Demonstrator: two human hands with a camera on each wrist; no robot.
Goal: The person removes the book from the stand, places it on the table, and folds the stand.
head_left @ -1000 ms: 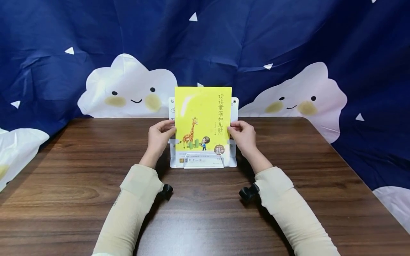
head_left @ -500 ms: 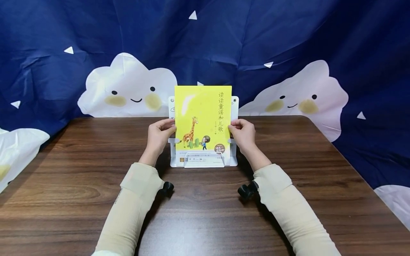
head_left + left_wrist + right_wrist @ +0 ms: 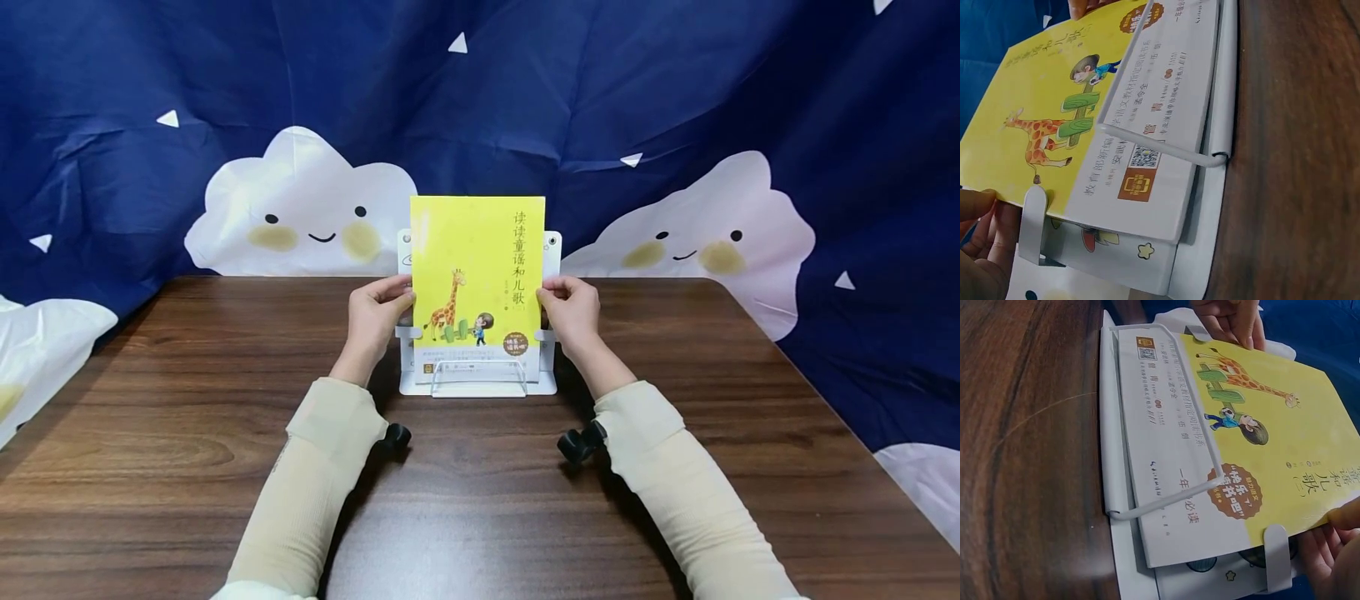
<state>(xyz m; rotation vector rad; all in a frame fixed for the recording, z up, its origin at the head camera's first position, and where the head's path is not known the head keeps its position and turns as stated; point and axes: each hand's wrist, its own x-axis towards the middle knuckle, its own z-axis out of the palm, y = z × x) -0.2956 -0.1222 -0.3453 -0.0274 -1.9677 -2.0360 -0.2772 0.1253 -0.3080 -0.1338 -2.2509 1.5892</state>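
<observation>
A yellow picture book (image 3: 472,250) with a giraffe and a child on its cover stands upright in a white book stand (image 3: 553,258). My left hand (image 3: 372,321) pinches the book's left edge, thumb in front and fingers behind. On the opposite edge, my right hand (image 3: 573,315) pinches it the same way. The stand's wire bar (image 3: 1160,147) crosses in front of the book's white lower part. Its side clip (image 3: 1277,559) overlaps the book's edge close to my right hand. In both wrist views the book's bottom edge sits slightly above the stand's base ledge.
The stand rests on a brown wooden table (image 3: 480,500) near the far edge. Behind hangs a dark blue curtain (image 3: 495,100) with smiling white clouds. A black wrist camera (image 3: 581,444) is strapped at my right cuff, and another at my left.
The book has risen slightly within the stand, its lower edge now higher behind the wire bar. Both hands keep their pinch on its edges and have moved up a little with it.
</observation>
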